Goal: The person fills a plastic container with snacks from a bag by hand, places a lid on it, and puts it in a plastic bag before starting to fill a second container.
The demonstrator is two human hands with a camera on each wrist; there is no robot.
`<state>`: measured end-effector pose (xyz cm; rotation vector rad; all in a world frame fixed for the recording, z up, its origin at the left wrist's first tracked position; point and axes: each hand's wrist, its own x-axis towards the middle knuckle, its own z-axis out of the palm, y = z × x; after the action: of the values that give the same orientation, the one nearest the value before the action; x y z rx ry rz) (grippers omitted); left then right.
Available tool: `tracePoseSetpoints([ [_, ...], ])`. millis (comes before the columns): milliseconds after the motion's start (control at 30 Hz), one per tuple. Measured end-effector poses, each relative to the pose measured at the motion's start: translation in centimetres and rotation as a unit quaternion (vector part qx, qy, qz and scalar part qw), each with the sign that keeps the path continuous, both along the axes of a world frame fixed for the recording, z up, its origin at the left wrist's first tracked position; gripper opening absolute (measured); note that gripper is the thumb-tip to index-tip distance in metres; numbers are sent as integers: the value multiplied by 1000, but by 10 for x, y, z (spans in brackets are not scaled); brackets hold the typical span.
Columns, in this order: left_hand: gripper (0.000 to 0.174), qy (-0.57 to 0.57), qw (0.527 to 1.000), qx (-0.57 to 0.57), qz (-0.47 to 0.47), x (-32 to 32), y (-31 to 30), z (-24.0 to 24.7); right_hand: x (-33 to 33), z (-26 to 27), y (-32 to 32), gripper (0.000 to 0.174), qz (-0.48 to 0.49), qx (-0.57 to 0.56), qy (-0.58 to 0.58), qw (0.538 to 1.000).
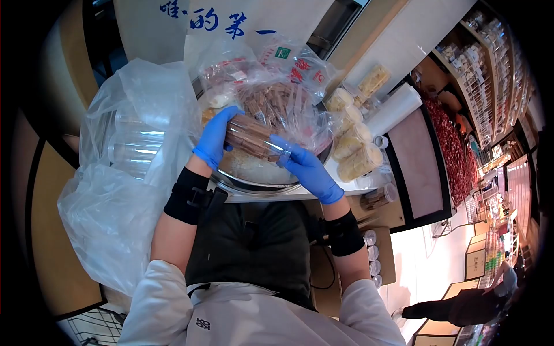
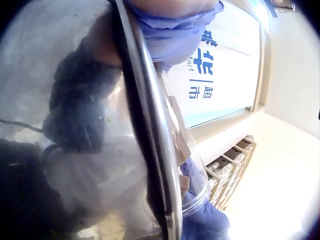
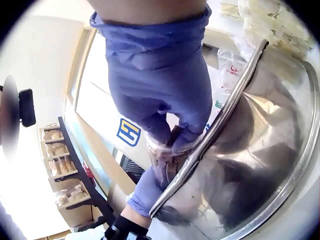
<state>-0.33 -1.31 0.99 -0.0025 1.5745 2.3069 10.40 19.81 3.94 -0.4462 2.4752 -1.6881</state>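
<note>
A clear plastic jar (image 1: 251, 137) packed with flat brown strips lies tilted between both hands, above a wide metal basin (image 1: 254, 192). My gloved left hand (image 1: 214, 137) grips its closed end, fingers curled round the side. My gloved right hand (image 1: 310, 170) holds the mouth end, fingers on either side of the rim. In the right wrist view, that hand's fingertips (image 3: 159, 131) sit right at the mouth, with a brown strip visible between them. Behind the jar, a plastic bag of brown strips (image 1: 277, 104) lies in the basin. The basin's rim hides part of the jar in the left wrist view.
To the left, a large translucent bag (image 1: 104, 202) holds several empty clear jars (image 1: 137, 147). Filled jars of pale yellow pieces (image 1: 360, 161) stand at the right, beside a plastic roll (image 1: 395, 109). A jar of brown strips (image 1: 378, 197) lies near the counter's edge.
</note>
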Motion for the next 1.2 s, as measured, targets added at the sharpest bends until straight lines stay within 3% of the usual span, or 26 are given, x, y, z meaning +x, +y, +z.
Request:
tracePoseSetpoints([
  [33, 31, -2, 1000, 4, 0, 0, 1, 0, -1, -2, 0, 45, 0, 0, 0, 1000],
  [100, 31, -5, 1000, 7, 0, 0, 1, 0, -3, -9, -2, 48, -63, -161, -35, 984],
  [133, 31, 2, 1000, 7, 2, 0, 0, -1, -3, -9, -4, 48, -63, -161, -35, 984],
  [233, 32, 17, 1000, -3, -2, 4, -1, 5, 0, -7, -9, 49, -23, -112, 15, 993],
  [300, 33, 26, 1000, -13, -10, 5, -2, 5, 4, -6, -7, 49, 32, -14, 62, 997],
  [433, 40, 78, 994, 58, -50, 3, -5, -1, 10, -7, 1, 48, 45, 42, 70, 996],
  [533, 41, 91, 991, 90, -49, 4, -6, -2, 15, -8, -3, 45, 29, 127, 148, 980],
  [600, 40, 85, 990, 108, -38, 5, -5, 0, 16, -16, -14, 33, -137, -155, 122, 971],
  [633, 37, 70, 992, 107, -17, 6, -5, 2, 15, -14, -16, 33, -136, -155, 122, 971],
  [700, 35, 54, 993, 105, 2, 5, -5, 3, 11, -5, -19, 21, -223, -263, 125, 930],
  [833, 34, 29, 994, 102, -5, 2, -4, 2, 7, -6, -18, 17, -227, -280, 81, 929],
  [1033, 35, 11, 997, 81, 6, 0, -3, 2, 3, -3, -36, 23, -222, -318, 83, 918],
  [1133, 35, 7, 997, 76, 10, 2, -3, 4, 1, -5, -37, 26, -211, -393, 15, 895],
  [1200, 35, 11, 997, 71, 4, 2, -3, 4, -2, -8, -36, 25, -214, -473, -4, 855],
])
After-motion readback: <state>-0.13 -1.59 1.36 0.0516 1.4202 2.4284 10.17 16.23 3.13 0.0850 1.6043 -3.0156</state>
